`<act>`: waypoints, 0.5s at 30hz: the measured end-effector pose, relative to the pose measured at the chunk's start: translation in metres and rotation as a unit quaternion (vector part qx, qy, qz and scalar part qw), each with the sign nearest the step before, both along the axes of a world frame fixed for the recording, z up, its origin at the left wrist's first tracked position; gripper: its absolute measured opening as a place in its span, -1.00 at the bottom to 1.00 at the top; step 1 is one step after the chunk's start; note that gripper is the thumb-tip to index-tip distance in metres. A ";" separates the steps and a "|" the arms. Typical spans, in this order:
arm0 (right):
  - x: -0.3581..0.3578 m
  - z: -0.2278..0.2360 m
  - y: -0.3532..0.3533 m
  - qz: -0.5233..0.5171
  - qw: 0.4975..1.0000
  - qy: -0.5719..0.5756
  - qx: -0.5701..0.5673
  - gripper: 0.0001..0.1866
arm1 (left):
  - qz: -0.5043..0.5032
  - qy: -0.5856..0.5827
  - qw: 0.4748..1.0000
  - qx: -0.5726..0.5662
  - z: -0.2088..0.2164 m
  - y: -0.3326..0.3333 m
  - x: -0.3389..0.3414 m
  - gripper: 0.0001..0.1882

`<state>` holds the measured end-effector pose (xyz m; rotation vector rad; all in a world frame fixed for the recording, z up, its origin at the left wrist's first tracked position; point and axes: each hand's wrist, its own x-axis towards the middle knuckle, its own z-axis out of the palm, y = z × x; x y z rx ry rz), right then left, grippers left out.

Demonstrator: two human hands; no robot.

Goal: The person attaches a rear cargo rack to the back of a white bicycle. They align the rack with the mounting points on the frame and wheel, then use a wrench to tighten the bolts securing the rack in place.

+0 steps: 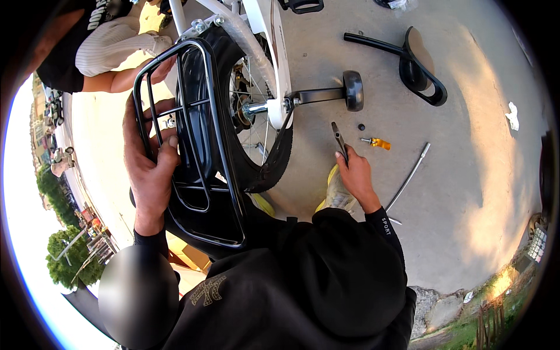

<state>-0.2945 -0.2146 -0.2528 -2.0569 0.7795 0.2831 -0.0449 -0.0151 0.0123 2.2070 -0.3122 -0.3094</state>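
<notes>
Left hand (150, 166) closed around black rear rack (192, 140) above bicycle wheel (256, 116). Right hand (356, 175) gripping pliers (339, 140) near small orange part (378, 143) on concrete.

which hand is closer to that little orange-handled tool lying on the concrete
Right. The right hand, holding pliers, sits just beside the orange-handled tool. The left hand grips the black rear rack, across the wheel.

Rack: we see the rear rack (192, 146) over the rear wheel (256, 134), our left hand (149, 166) on its left side
Pliers: our right hand (353, 175) holds the pliers (339, 140) right of the wheel
Training wheel: the training wheel (352, 90) sits behind the pliers
Ground: the screwdriver (376, 143) and rod (408, 178) lie right of our right hand, the saddle (420, 67) farther behind
</notes>
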 end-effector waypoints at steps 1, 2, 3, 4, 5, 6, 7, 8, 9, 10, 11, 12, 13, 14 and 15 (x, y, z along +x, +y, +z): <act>-0.002 -0.004 0.002 -0.007 1.000 0.011 0.011 -0.58 | -0.006 0.008 1.000 0.007 0.002 -0.003 0.000 -0.17; -0.001 -0.006 0.001 -0.007 1.000 0.012 0.011 -0.57 | -0.014 0.014 1.000 0.009 0.004 -0.007 0.002 -0.15; 0.000 -0.007 -0.001 -0.005 1.000 0.015 0.010 -0.57 | -0.016 0.013 1.000 0.004 0.002 -0.005 0.003 -0.15; 0.003 -0.008 -0.001 -0.003 1.000 0.017 0.008 -0.57 | -0.017 0.015 1.000 0.009 0.005 -0.009 0.001 -0.15; 0.008 -0.007 -0.003 0.009 1.000 0.023 0.001 -0.57 | -0.021 0.017 1.000 0.009 0.005 -0.009 0.001 -0.15; 0.017 -0.005 -0.005 0.022 0.999 0.029 -0.007 -0.57 | -0.025 0.019 0.999 0.009 0.004 -0.006 0.003 -0.15; 0.024 -0.004 -0.006 0.037 0.999 0.035 -0.016 -0.56 | -0.046 0.011 0.999 -0.007 0.001 -0.003 0.006 -0.14; 0.028 -0.003 -0.005 0.055 0.998 0.038 -0.018 -0.57 | -0.039 0.008 0.999 -0.022 0.000 0.002 0.006 -0.12; 0.037 -0.006 -0.004 0.075 0.996 0.034 -0.025 -0.58 | -0.055 0.026 0.997 -0.040 0.002 0.007 0.009 -0.11; 0.046 -0.008 -0.004 0.097 0.994 0.031 -0.032 -0.58 | -0.069 0.044 0.995 -0.059 0.002 0.012 0.012 -0.09; 0.055 -0.007 -0.001 0.103 0.994 0.015 -0.034 -0.59 | -0.094 0.035 0.994 -0.040 0.004 0.017 0.015 -0.08; 0.052 -0.001 0.000 0.103 0.994 0.004 -0.042 -0.60 | -0.123 0.030 0.992 -0.025 0.003 0.019 0.021 -0.06; 0.052 0.003 0.000 0.110 0.993 -0.009 -0.045 -0.61 | -0.198 0.004 0.980 0.026 0.008 0.025 0.031 -0.09; 0.046 0.004 0.004 0.100 0.988 -0.040 -0.107 -0.62 | -0.272 -0.014 0.959 0.076 0.013 0.031 0.039 -0.11; 0.045 -0.007 -0.004 0.118 0.988 0.020 -0.103 -0.65 | -0.295 0.032 0.950 0.098 0.025 0.031 0.053 -0.11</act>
